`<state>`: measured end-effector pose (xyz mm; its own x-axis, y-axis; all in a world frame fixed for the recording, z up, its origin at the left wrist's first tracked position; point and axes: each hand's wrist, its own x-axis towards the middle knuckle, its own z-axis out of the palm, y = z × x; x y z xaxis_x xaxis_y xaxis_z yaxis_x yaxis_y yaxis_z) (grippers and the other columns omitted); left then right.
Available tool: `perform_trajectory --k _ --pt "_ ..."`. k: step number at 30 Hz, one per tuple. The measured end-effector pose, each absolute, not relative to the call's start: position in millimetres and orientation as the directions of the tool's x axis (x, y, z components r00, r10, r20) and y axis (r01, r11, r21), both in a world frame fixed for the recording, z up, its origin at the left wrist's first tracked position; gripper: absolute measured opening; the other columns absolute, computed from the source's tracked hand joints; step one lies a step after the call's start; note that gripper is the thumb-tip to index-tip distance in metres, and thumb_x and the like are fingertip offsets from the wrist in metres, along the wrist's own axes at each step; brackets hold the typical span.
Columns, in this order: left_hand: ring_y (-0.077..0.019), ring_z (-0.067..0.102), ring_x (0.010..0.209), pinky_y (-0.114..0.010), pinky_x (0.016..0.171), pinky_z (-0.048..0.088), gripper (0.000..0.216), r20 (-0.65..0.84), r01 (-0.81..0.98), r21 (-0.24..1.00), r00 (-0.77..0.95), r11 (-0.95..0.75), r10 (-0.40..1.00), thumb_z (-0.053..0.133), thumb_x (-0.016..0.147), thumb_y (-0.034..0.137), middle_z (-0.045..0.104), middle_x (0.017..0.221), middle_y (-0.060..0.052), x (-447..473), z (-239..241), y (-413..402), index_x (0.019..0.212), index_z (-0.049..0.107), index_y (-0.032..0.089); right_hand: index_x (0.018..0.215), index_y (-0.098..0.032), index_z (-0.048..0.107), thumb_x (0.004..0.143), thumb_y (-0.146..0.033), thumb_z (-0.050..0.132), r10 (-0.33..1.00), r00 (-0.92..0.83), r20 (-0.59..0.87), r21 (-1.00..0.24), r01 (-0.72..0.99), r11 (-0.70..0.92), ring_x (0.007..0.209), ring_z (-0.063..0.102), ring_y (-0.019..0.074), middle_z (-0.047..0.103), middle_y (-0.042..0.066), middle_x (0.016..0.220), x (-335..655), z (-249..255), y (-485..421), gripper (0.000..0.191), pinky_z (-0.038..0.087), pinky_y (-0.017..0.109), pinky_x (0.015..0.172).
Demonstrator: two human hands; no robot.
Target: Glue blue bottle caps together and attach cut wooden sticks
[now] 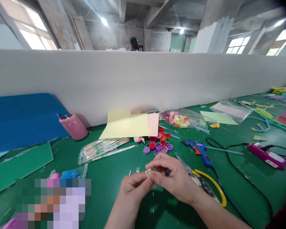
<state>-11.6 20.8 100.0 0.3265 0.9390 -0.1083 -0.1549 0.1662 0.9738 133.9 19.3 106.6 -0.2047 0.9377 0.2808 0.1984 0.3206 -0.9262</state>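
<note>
My left hand and my right hand meet low in the middle of the view, above the green table. The fingertips of both pinch a small bundle of short pale stick pieces, mostly hidden by the fingers. Just beyond them lies a cluster of coloured bottle caps. Scissors with a yellow handle lie partly behind my right wrist. A blue hot glue gun rests farther right, its black cord running toward the front.
Bagged wooden sticks, yellow paper and a pink cup stand or lie to the left and back. A purple power strip is at the right. Behind runs a white partition; a blue board leans on it.
</note>
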Motion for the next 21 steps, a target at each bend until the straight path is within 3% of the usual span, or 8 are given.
perform_trajectory --k 3,6,9,14,21 --pt "-0.0143 0.053 0.064 -0.024 0.062 0.040 0.013 -0.263 -0.315 0.888 0.249 0.335 0.932 0.066 0.067 0.026 0.066 0.066 -0.005 -12.6 99.0 23.0 0.065 0.071 0.014 0.094 -0.018 0.061 0.081 -0.032 0.051 0.970 -0.111 0.216 -0.964 0.134 0.230 0.061 0.046 0.0108 0.053 0.001 0.075 136.9 100.6 25.4 0.021 0.038 0.022 0.053" --pt "-0.0141 0.054 0.066 -0.024 0.063 0.040 0.017 -0.354 -0.399 0.821 0.205 0.408 0.912 0.065 0.068 0.025 0.067 0.072 -0.008 -13.6 99.8 24.7 0.076 0.072 0.012 0.080 -0.016 0.061 0.084 -0.033 0.046 0.982 -0.087 0.169 -0.976 0.122 0.179 0.058 0.043 0.0105 0.051 -0.001 0.065 139.3 94.3 27.3 0.024 0.035 0.022 0.053" --pt "-0.0153 0.055 0.070 -0.025 0.066 0.041 0.017 -0.366 -0.435 0.800 0.191 0.413 0.911 0.066 0.067 0.024 0.068 0.075 -0.009 -13.6 99.3 25.9 0.075 0.072 0.011 0.072 -0.015 0.061 0.084 -0.033 0.045 0.981 -0.143 0.132 -0.978 0.144 0.153 0.055 0.040 0.0098 0.046 -0.003 0.058 138.1 90.7 25.9 0.027 0.033 0.021 0.051" --pt "-0.0169 0.058 0.073 -0.027 0.072 0.042 0.016 -0.351 -0.475 0.792 0.161 0.384 0.923 0.068 0.065 0.022 0.069 0.074 -0.009 -10.5 94.6 26.3 0.076 0.072 0.012 0.074 -0.015 0.061 0.079 -0.030 0.053 0.955 -0.261 0.142 -0.960 0.201 0.197 0.055 0.037 0.0092 0.047 -0.002 0.065 128.5 89.1 22.0 0.018 0.031 0.020 0.048" --pt "-0.0183 0.060 0.081 -0.027 0.077 0.041 0.016 -0.319 -0.503 0.788 0.161 0.356 0.934 0.069 0.064 0.022 0.071 0.075 -0.007 -7.0 91.7 24.6 0.077 0.072 0.013 0.067 -0.014 0.059 0.080 -0.027 0.053 0.949 -0.231 0.216 -0.943 0.202 0.264 0.051 0.033 0.0076 0.039 -0.004 0.062 117.4 85.5 20.4 0.019 0.026 0.020 0.045"
